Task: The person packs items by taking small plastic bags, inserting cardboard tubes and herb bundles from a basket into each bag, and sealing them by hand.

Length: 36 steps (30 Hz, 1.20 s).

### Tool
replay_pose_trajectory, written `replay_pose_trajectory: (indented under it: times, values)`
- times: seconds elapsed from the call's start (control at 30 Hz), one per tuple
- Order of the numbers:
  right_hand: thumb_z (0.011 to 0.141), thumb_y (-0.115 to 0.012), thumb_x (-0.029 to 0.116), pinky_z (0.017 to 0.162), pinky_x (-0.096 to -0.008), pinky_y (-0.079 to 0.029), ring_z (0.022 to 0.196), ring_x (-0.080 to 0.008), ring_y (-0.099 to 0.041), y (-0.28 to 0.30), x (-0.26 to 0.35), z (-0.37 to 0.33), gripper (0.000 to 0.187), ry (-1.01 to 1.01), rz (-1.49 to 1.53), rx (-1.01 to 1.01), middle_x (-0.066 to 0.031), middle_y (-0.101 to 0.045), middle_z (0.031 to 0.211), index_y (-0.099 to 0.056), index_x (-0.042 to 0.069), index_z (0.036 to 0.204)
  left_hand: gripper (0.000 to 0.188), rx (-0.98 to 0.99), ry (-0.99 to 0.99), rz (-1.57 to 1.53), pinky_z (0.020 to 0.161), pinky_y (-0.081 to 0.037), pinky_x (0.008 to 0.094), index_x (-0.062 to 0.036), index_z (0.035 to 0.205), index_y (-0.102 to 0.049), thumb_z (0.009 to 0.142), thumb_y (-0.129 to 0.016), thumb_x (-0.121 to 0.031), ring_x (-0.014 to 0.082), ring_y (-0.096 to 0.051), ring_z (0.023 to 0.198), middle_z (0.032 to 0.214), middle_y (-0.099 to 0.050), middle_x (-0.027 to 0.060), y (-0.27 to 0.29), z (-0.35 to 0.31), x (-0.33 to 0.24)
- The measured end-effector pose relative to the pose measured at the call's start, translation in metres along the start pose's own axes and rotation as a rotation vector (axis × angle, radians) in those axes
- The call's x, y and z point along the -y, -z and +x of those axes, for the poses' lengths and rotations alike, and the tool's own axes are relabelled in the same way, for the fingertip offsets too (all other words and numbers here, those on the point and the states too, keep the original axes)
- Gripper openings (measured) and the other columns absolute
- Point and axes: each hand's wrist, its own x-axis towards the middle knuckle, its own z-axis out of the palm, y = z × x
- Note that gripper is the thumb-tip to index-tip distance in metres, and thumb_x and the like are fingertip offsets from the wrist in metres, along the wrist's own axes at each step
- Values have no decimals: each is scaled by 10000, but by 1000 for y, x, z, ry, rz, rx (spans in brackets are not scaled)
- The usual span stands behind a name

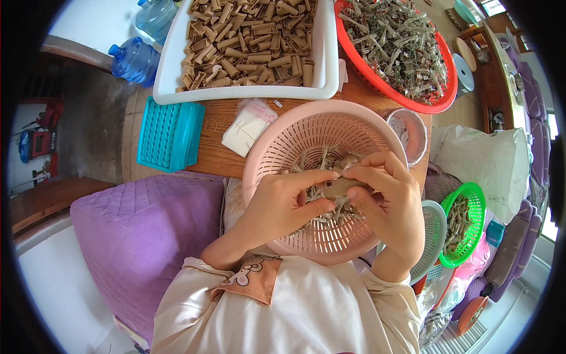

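Above the pink slotted basket [280,135], both hands meet at a tan curved plastic piece [341,187]. My left hand [284,197] pinches its left end between thumb and forefinger. Thumb and fingers of my right hand [389,203] grip the right end, the forefinger reaching over the top. Underneath, in the basket, lie thin, clear, greyish-green strips [315,219] in a loose tangle, partly hidden by the hands. Whether a small part sits inside the tan piece cannot be made out.
Behind the basket stand a white bin [247,92] of tan half-tube pieces and a red basket [424,106] heaped with similar clear strips. Teal trays [168,133], a white packet [247,127] and a pink tub [415,138] flank it. A green basket [471,200] is at right.
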Motion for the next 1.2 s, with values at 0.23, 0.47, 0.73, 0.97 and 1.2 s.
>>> replay_pose_trajectory:
  times: [0.23, 0.47, 0.73, 0.97, 1.2]
  values:
    - [672, -647, 6, 560, -291, -467, 644, -214, -584, -2, 5, 9, 196, 90, -62, 150, -91, -571, 802, -621, 16, 866, 321, 42, 11, 52, 457, -420, 251, -73, 948, -618, 683, -698, -235, 132, -534, 455, 614, -588, 78, -8, 4, 1]
    - [677, -671, 100, 663, -318, -450, 738, -248, -550, -16, -12, 9, 156, 315, -73, 27, -71, -610, 930, -604, 44, 807, 306, -2, 120, -419, 431, -340, 168, -19, 950, -608, 713, -714, -181, 6, -418, 477, 757, -628, 2, -12, 4, 10]
    - [675, -712, 128, 742, -323, -458, 872, -212, -531, -28, -31, -3, 312, 259, 210, -29, -124, -552, 1053, -604, 13, 945, 280, -70, 75, -637, 442, -283, 134, -28, 971, -588, 746, -695, -157, -32, -340, 507, 864, -629, -18, -12, 4, 11]
    - [879, -539, 188, 534, -169, -366, 604, -45, -445, -40, -39, -15, 257, -189, 611, -48, 27, -528, 702, -591, -28, 1006, 272, -116, -41, -545, 444, -292, 135, -39, 938, -576, 743, -701, -180, -22, -340, 496, 903, -618, -2, -16, 6, 7]
    - [870, -534, 105, 502, -176, -367, 574, -39, -449, -48, -28, -12, 185, -185, 603, -151, 1, -537, 667, -608, -14, 990, 274, -699, -691, 343, 500, -482, 232, -53, 968, -593, 717, -686, -111, 135, -607, 653, 997, -597, 58, -10, 11, 3]
